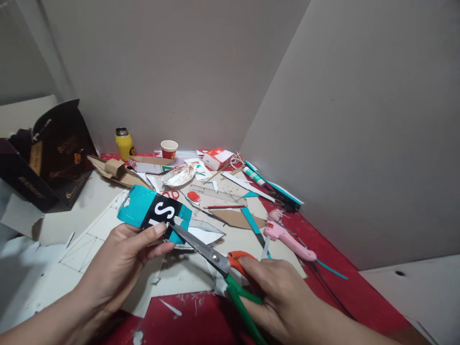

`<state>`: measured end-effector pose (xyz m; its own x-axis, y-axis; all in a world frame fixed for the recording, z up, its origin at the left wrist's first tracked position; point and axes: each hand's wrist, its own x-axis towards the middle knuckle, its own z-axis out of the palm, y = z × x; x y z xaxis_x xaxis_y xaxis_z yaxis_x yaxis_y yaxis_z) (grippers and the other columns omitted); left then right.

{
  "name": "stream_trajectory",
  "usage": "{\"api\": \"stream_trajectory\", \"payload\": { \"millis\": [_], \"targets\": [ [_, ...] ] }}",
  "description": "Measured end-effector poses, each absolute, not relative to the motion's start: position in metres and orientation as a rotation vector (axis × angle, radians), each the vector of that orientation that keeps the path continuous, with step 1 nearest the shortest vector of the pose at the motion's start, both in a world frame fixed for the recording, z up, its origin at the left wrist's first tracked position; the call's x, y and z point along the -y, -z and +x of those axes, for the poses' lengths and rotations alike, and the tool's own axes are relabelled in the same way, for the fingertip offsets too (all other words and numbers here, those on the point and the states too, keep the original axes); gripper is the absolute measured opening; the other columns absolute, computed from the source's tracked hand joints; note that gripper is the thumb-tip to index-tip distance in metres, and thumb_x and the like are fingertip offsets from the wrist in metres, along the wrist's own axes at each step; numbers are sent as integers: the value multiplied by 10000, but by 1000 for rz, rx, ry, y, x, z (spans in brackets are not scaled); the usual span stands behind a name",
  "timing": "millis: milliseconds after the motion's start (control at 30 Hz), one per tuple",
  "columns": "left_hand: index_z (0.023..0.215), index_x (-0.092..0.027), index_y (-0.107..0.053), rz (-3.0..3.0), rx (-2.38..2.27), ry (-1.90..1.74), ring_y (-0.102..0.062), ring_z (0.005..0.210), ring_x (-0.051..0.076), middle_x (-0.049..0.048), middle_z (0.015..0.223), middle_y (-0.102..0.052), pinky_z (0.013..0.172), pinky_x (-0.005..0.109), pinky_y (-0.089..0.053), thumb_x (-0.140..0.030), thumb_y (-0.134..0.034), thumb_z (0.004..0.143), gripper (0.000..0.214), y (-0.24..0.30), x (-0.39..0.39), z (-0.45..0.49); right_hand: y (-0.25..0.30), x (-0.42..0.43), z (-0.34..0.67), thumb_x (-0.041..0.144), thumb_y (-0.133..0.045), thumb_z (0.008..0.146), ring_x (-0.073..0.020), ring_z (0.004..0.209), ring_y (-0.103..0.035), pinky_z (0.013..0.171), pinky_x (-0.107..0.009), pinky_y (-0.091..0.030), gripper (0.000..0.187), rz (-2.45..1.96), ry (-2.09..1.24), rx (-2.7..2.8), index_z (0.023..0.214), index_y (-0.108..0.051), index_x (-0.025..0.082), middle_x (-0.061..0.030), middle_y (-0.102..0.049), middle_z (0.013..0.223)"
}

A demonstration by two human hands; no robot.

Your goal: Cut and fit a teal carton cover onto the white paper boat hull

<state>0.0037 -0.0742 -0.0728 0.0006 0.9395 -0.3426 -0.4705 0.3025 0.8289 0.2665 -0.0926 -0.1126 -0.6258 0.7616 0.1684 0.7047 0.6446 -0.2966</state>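
My left hand (120, 261) pinches a teal card piece (153, 211) with a black band and a white letter S, holding it up over the table. My right hand (283, 299) grips scissors (215, 258) with orange and green handles. The scissor blades point left and their tips meet the lower right edge of the teal card, close to my left thumb.
Cardboard sheets and scraps (187, 268) cover a red table (201, 321). A pink glue gun (287, 239), a ruler (215, 194), a glue stick (254, 176), a red paper cup (169, 149), a yellow bottle (124, 143) and a dark open box (50, 158) lie around. Grey boards wall the back and right.
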Motion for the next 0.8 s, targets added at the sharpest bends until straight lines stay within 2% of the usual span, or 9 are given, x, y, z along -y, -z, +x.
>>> {"api": "stream_trajectory", "payload": {
  "millis": [233, 400, 600, 800],
  "targets": [
    [815, -142, -769, 558, -1045, -1256, -703, 797, 160, 48, 901, -759, 703, 274, -646, -164, -805, 713, 110, 72, 79, 7, 112, 94, 264, 412, -404, 958, -142, 464, -437, 475, -280, -297, 288, -1138, -363, 2536, 795, -511, 199, 25, -509, 556],
    [704, -121, -761, 514, -1033, -1214, -706, 757, 171, 51, 802, -757, 691, 292, -651, -116, -796, 696, 37, 71, 75, 3, 109, 94, 268, 399, -432, 943, -140, 468, -444, 486, -277, -287, 268, -1173, -282, 2574, 742, -464, 224, 25, -519, 559],
    [779, -129, -763, 561, -1060, -1197, -720, 772, 187, 63, 860, -770, 664, 280, -647, -134, -809, 689, 101, 72, 74, 7, 108, 96, 269, 318, -498, 855, -174, 489, -501, 489, -281, -297, 103, -1278, -237, 2596, 824, -521, 222, 5, -583, 585],
    [856, -174, -746, 533, -1090, -1284, -728, 824, 188, 30, 915, -771, 693, 285, -649, -159, -819, 699, 174, 72, 81, 14, 101, 93, 262, 290, -498, 825, -180, 468, -511, 475, -280, -290, 81, -1255, -200, 2582, 827, -532, 216, 10, -574, 555]
  ]
}}
